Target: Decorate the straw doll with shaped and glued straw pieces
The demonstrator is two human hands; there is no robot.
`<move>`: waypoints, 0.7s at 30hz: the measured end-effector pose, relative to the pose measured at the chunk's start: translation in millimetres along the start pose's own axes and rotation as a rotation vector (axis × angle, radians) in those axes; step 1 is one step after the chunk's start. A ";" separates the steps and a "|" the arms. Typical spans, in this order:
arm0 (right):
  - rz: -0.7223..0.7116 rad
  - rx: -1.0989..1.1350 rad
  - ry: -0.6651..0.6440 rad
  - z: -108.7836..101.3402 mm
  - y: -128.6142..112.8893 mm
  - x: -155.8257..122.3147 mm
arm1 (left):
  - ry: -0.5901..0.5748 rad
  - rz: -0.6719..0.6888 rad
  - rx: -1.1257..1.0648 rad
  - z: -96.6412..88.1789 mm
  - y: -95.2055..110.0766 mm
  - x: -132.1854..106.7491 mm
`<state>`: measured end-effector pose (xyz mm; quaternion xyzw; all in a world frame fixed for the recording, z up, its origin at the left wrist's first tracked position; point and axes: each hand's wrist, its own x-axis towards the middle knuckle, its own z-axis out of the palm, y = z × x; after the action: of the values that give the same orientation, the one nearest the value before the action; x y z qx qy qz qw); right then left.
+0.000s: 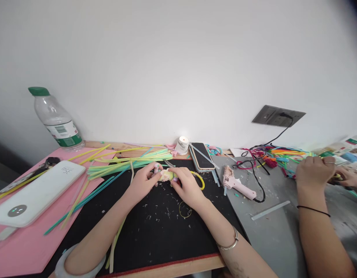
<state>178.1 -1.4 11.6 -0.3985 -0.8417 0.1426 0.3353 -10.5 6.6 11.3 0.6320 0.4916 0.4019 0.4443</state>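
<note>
My left hand [145, 178] and my right hand [186, 186] meet over the black mat [155, 227], fingers pinched on a small pale yellow-green craft piece [166, 175]. A yellow pipe cleaner loop [200, 179] curls out from it to the right of my right hand. A pile of green and yellow straws [123, 160] lies just behind my left hand. A thin wire ring [184, 210] rests on the mat below my right hand.
A white power bank [36, 193] lies on a pink sheet [24, 247] at left, a water bottle [56, 121] behind it. A lit candle [182, 144], a phone [202, 156] and a pink glue gun [237, 184] sit right. Another person's hands [314, 173] work at far right.
</note>
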 end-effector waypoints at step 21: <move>0.007 -0.119 -0.031 -1.9 -7.5 1.2 | 0.040 -0.018 -0.096 3.7 -1.1 -0.8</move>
<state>174.6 -5.3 17.4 -0.4184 -0.8524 0.0999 0.2973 -7.4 5.4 9.1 0.5974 0.4864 0.4335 0.4677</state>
